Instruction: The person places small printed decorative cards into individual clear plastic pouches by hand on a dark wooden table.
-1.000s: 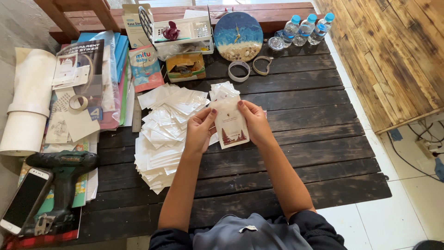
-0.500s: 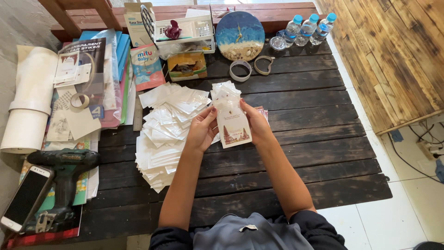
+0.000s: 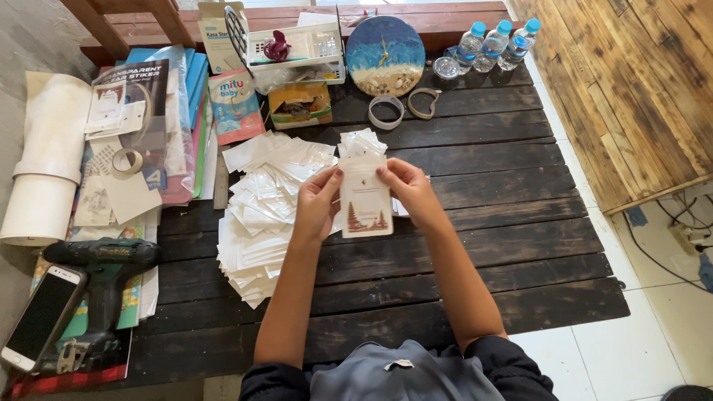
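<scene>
Both hands hold one white card (image 3: 365,197) upright above the dark plank table (image 3: 483,252). The card carries a small dark mark near its top and a red tree print near its lower edge. It appears to sit in a clear sleeve, though the film is hard to confirm at this size.

Grip state: the left hand (image 3: 318,204) pinches the card's upper left edge between thumb and fingers. The right hand (image 3: 406,189) pinches the upper right edge the same way. Both grips are narrow and closed on the card. The lower half hangs free.

Position: the card is held clear of the table, between the spread pile of white packets (image 3: 264,212) on the left and a smaller stack of packets (image 3: 362,142) just behind it.

Recommended handling, as a judgement from this view:
- Keep the fingertips on the margins, so the printed face stays clean.
- Hold the two upper corners level, so the card hangs straight and does not bow.
- Apply light, equal pressure on both sides. Thin card creases readily under a hard pinch.
- Keep the card above the bare planks, away from the loose packets, so nothing is swept off the pile.

Surrounding items: a cordless drill (image 3: 100,260) and a smartphone (image 3: 41,315) lie at the near left edge, well apart from the hands. A round clock face (image 3: 385,56) and three water bottles (image 3: 496,43) stand at the far edge.
</scene>
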